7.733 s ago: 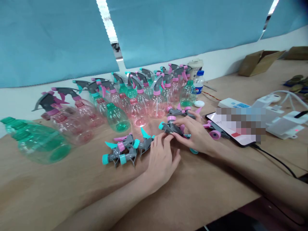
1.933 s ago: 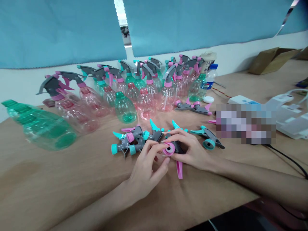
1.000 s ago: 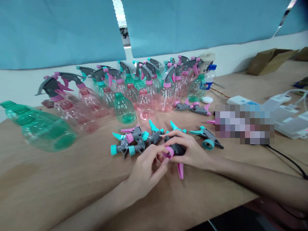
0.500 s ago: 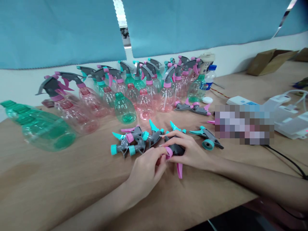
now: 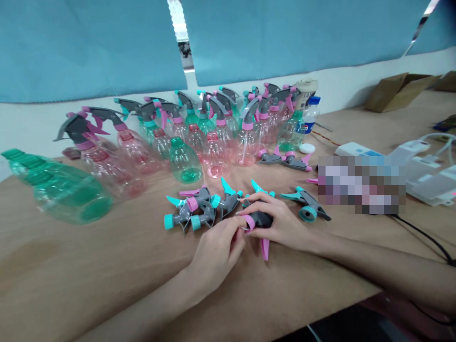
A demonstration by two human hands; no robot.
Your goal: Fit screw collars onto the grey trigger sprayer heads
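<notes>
A grey trigger spray head (image 5: 262, 219) with a pink collar and pink trigger lies sideways low over the table. My right hand (image 5: 281, 219) is wrapped over its body, and the trigger points down below my fingers. At the collar's open end, my left hand (image 5: 220, 248) is closed, with the index fingertip at or inside the opening and the other fingers curled. Whether something small sits in those fingertips is hidden. Beside my hands, several loose spray heads (image 5: 204, 214) lie in a cluster, mostly with turquoise collars. Another turquoise-collared spray head (image 5: 308, 209) rests right of my right hand.
Behind stand several pink and green spray bottles (image 5: 247, 147), many with heads on. An open-necked green bottle (image 5: 185, 164) is nearer. Green bottles (image 5: 71, 194) are at left. A Pepsi-labelled bottle (image 5: 311, 116), white plastic device (image 5: 423, 166) and cardboard box (image 5: 399, 92) stand right.
Both hands stay at the same spray head with barely any movement. The left fingertips have shifted slightly at the pink collar, and the pink trigger has tilted a little to the left and up.
</notes>
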